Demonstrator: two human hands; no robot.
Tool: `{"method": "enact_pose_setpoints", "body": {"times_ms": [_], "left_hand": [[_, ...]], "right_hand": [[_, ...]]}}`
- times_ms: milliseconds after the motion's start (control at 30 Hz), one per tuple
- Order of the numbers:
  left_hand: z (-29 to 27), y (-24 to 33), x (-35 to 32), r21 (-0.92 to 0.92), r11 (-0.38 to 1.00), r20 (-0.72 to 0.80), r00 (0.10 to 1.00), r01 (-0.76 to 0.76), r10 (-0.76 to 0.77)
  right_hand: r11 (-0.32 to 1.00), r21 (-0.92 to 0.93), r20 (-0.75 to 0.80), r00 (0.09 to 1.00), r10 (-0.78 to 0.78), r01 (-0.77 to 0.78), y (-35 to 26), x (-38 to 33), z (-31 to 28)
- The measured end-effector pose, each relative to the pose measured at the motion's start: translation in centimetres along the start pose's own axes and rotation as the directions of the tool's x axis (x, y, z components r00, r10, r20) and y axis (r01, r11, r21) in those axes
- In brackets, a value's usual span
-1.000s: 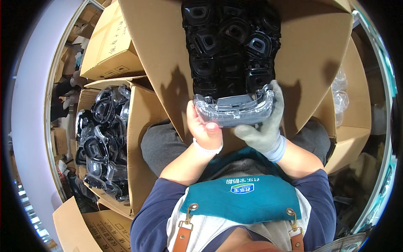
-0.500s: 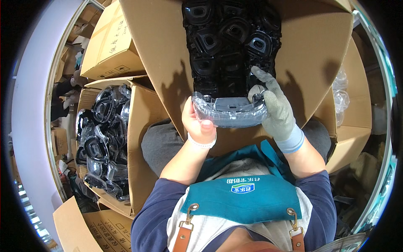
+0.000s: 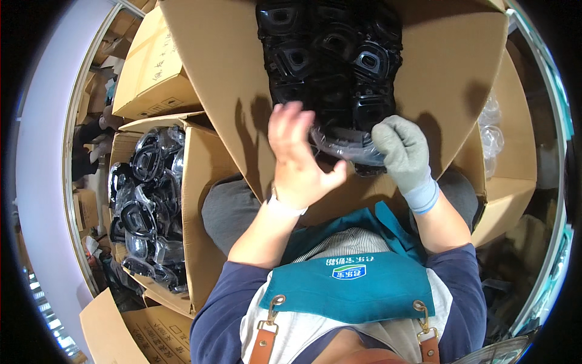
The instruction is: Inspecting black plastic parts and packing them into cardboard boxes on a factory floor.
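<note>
While the gloved right hand [image 3: 405, 151] pinched a clear plastic piece [image 3: 345, 147] just beside the spread, bare left hand [image 3: 300, 159], one open cardboard box [image 3: 230, 91] of black parts [image 3: 330, 60] lay beyond both, and a second box [image 3: 203, 200] of parts sat left.

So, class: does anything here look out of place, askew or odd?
One oddity: only the right hand wears a grey glove; the left hand is bare. Both are at a clear plastic piece at the near edge of the black parts in the open box. Nothing looks spilled or damaged.
</note>
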State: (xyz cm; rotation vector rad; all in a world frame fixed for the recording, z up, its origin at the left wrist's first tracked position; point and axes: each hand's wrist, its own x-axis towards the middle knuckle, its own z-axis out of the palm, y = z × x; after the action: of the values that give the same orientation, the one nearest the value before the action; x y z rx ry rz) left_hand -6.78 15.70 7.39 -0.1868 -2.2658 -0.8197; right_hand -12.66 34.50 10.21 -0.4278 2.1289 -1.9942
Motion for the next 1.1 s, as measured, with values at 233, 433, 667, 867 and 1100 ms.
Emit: {"method": "enact_pose_setpoints", "body": {"times_ms": [233, 433, 667, 867, 1100], "left_hand": [[-0.7, 0.5, -0.7, -0.045, 0.999, 0.391, 0.920, 0.003, 0.014], [-2.4, -1.1, -1.0, -0.609, 0.616, 0.423, 0.861, 0.500, -0.281], [-1.9, -1.2, -1.6, -0.645, 0.622, 0.408, 0.888, 0.443, -0.209], [-2.2, -2.3, -2.5, -0.632, 0.554, 0.474, 0.836, 0.542, -0.277], [-1.9, -1.5, -2.9, -0.748, 0.387, 0.437, 0.839, 0.539, -0.324]], "right_hand": [[0.875, -0.297, 0.327, 0.901, -0.284, 0.383, -0.2, -0.5, 1.1], [0.920, -0.164, 0.597, 0.778, -0.194, 0.356, -1.5, 2.1, -2.7], [0.904, -0.115, 0.603, 0.752, -0.266, 0.412, -0.7, 1.5, -2.3], [0.950, -0.144, 0.536, 0.829, -0.159, 0.276, -2.7, 1.1, -1.8], [0.800, -0.409, 0.504, 0.840, -0.202, 0.438, -2.3, 0.0, -1.2]]}}
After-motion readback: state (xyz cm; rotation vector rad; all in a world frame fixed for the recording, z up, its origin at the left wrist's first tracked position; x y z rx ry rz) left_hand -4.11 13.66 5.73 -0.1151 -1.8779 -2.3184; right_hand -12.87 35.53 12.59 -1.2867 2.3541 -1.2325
